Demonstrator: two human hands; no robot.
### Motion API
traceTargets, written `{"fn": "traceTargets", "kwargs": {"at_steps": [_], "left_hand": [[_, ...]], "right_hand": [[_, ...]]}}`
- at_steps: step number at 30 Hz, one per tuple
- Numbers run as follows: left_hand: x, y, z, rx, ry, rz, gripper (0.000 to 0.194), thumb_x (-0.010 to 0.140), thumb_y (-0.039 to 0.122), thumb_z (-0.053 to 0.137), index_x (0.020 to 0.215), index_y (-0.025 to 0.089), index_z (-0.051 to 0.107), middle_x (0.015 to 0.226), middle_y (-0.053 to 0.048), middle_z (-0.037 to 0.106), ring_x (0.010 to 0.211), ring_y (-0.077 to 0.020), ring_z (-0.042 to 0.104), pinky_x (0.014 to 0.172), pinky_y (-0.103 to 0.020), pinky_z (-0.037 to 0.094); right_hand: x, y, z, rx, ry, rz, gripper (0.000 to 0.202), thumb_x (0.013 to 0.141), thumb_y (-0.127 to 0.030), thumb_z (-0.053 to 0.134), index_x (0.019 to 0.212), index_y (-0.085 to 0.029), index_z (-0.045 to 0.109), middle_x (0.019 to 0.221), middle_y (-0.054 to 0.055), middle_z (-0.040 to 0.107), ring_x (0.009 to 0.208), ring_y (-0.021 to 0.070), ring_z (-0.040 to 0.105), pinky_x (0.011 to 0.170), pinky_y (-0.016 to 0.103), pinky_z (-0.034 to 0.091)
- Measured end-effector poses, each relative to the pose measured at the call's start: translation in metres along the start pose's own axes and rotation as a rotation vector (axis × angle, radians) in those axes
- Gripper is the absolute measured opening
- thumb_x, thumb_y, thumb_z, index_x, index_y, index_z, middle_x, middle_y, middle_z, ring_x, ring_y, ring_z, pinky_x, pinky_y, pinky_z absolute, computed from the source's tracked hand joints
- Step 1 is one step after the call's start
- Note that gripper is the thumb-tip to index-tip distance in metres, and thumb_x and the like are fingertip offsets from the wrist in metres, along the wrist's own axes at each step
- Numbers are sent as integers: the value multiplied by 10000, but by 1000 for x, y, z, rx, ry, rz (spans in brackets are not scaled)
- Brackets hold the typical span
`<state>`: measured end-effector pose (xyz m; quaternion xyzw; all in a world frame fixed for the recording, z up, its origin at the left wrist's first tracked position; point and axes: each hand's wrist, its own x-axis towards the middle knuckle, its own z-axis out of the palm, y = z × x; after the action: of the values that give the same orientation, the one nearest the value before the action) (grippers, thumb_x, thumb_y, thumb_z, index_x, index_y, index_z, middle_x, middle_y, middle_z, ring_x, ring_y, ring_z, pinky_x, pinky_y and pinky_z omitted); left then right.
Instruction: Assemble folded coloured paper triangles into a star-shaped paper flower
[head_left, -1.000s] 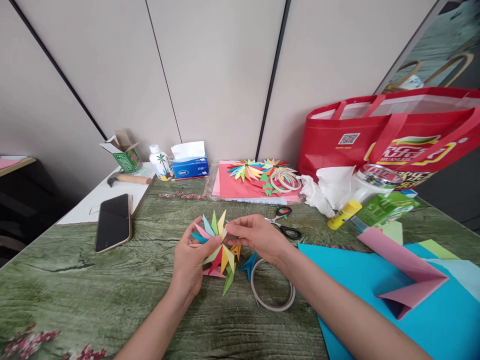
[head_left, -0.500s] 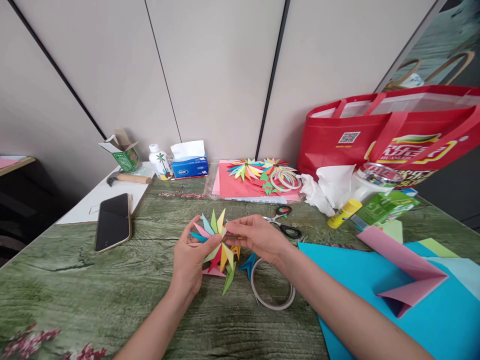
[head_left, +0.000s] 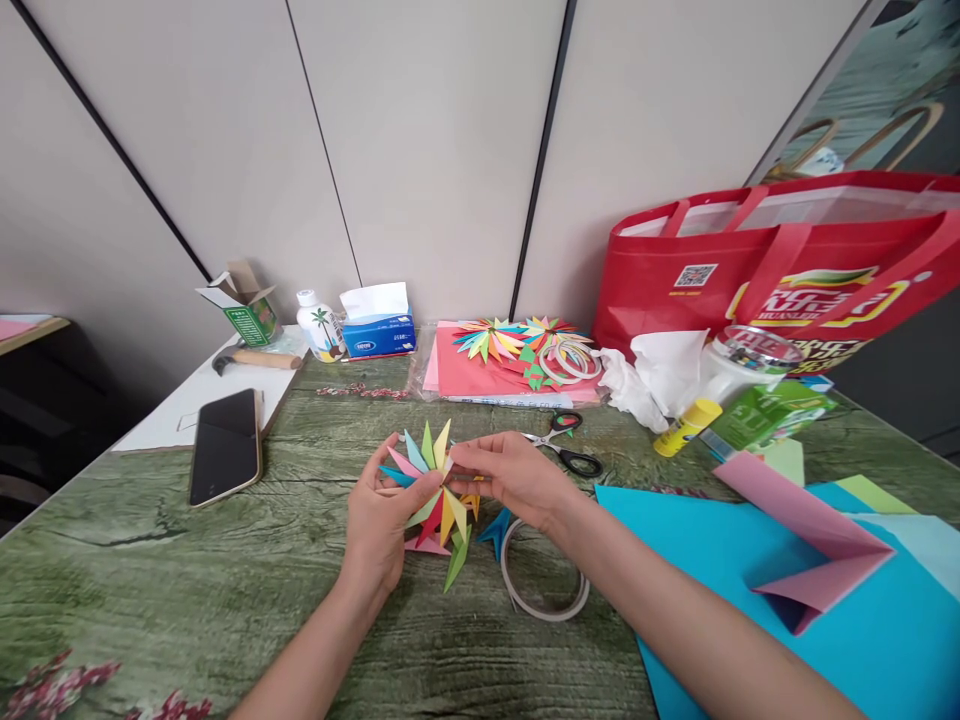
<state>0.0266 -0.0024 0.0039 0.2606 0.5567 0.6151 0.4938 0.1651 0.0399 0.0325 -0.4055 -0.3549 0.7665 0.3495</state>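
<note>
Just above the middle of the table, my left hand (head_left: 384, 505) is closed on a many-pointed folded paper star (head_left: 433, 478) in pink, blue, green, yellow and red, its thumb lying across the front. My right hand (head_left: 514, 475) pinches the star's right side; its fingertips cover part of the points there. Under and below the star lie loose folded paper pieces: a green one (head_left: 457, 562), a pink one (head_left: 427, 545) and a blue one (head_left: 496, 533). Beside my right wrist rests a roll of white tape (head_left: 546, 612).
Behind my hands lie black-handled scissors (head_left: 579, 461) and red paper (head_left: 480, 372) bearing finished paper stars. To the right are blue sheets (head_left: 697, 570), a folded pink sheet (head_left: 810, 500), a yellow glue stick (head_left: 688, 427) and a red bag (head_left: 675, 290). A phone (head_left: 226, 445) lies left.
Almost nothing differs. Both hands keep hold of the paper star in about the same spot, and the view has shifted very slightly.
</note>
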Motion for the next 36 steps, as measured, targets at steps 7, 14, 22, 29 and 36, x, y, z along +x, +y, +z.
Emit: {"fn": "traceTargets", "kwargs": {"at_steps": [7, 14, 22, 29, 36], "left_hand": [[1, -1, -1, 12, -8, 8, 847, 465, 242, 810, 1234, 169, 465, 456, 147, 258, 397, -17, 272, 454, -154, 340], [-1, 0, 1, -4, 9, -11, 881, 445, 251, 816, 1242, 167, 451, 459, 147, 262, 398, -22, 296, 461, -160, 342], [0, -3, 0, -1, 6, 15, 844, 463, 252, 810, 1231, 173, 469, 461, 145, 259, 398, -18, 273, 453, -152, 328], [2, -5, -2, 3, 1, 20, 852, 462, 252, 809, 1238, 185, 464, 463, 143, 276, 394, -21, 302, 458, -164, 350], [2, -5, -2, 14, 4, 20, 868, 466, 248, 810, 1251, 167, 448, 465, 144, 261, 401, -17, 266, 432, -140, 298]], "right_hand": [[0, 1, 1, 3, 16, 6, 282, 480, -336, 779, 578, -101, 658, 570, 16, 607, 578, 91, 560, 686, 277, 473], [0, 1, 3, 7, 39, 12, 267, 484, -314, 780, 576, -97, 655, 560, 16, 603, 561, 85, 555, 676, 271, 470], [2, 6, 4, 30, 62, -1, 301, 445, -280, 802, 613, -88, 643, 597, 19, 619, 560, 82, 568, 684, 263, 480], [4, 11, 5, 24, 125, -41, 342, 429, -247, 810, 659, -106, 599, 600, 10, 627, 541, 90, 588, 661, 262, 496], [7, 23, 8, -53, 206, -150, 323, 494, -289, 763, 697, -135, 564, 591, -5, 610, 517, 98, 578, 582, 252, 489]]}}
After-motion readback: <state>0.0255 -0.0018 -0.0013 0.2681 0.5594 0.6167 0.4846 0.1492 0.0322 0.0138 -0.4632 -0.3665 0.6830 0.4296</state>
